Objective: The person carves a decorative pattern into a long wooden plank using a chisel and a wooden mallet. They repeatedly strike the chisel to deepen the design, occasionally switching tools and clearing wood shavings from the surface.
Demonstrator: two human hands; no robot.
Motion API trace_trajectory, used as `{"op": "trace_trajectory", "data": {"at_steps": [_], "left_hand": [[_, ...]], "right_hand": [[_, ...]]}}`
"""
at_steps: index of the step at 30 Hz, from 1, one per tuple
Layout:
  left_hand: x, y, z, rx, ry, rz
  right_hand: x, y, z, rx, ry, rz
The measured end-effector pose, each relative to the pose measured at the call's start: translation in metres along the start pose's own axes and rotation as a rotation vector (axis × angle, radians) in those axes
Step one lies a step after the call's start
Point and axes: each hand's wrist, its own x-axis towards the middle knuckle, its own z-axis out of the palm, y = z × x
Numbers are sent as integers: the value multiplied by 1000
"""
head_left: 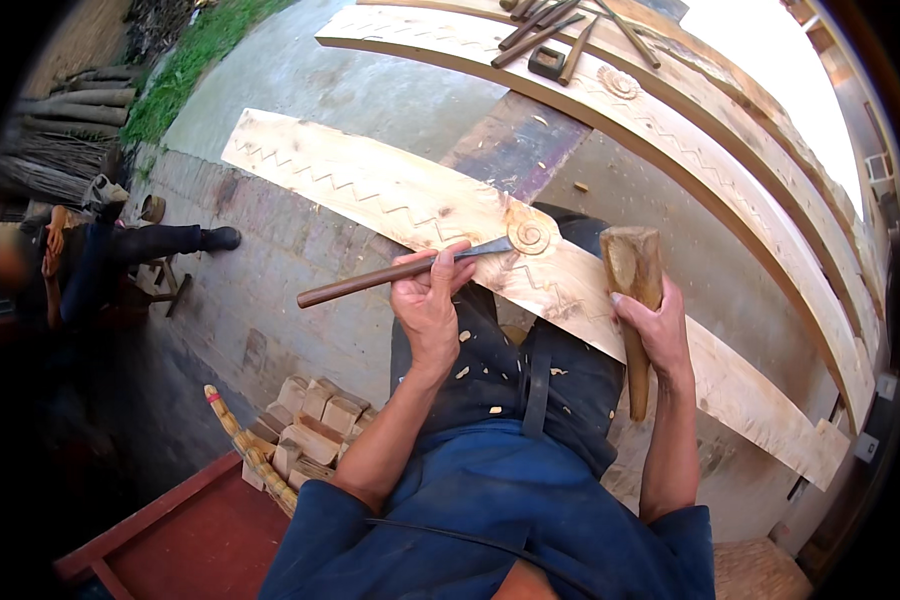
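Left grip (428,308): closed, fingers and thumb wrapped about a chisel (362,284) where the dark wooden handle meets the metal blade. The handle extends to the left of this grip; the blade extends to its right, its end at the near-left edge of a carved spiral (532,231).

Right grip (658,325): closed round a wooden mallet (631,262), the head ahead of the grip and the handle running back toward the body. Whether the mallet touches the work cannot be told.

The workpiece, a pale board (400,190), passes ahead of the left grip and beneath the right, lying across the lap; a zigzag line is marked along it. Wood chips (496,409) lie on the dark trousers (480,375), between the two grips and nearer the body.

Well ahead of both grips: a long beam (710,160) with similar marking, bearing several hand tools (537,42). Behind and left of the left grip: wood blocks (315,428), a curved banded stick (252,455) and a red surface (200,540). Far left of it: another person (165,241).
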Motion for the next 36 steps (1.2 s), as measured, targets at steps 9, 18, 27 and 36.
{"op": "trace_trajectory", "data": {"at_steps": [9,18,27,36], "left_hand": [[2,-4,-2,0,-9,19],[0,-5,2,-1,-10,63],[-3,-8,3,45,-46,148],[-4,-25,-12,492,66,596]], "right_hand": [[1,1,-1,-22,-20,2],[21,-55,12,-375,-109,-234],[70,-194,131,-957,-192,-1364],[57,-224,264,-859,-511,-1777]]}}
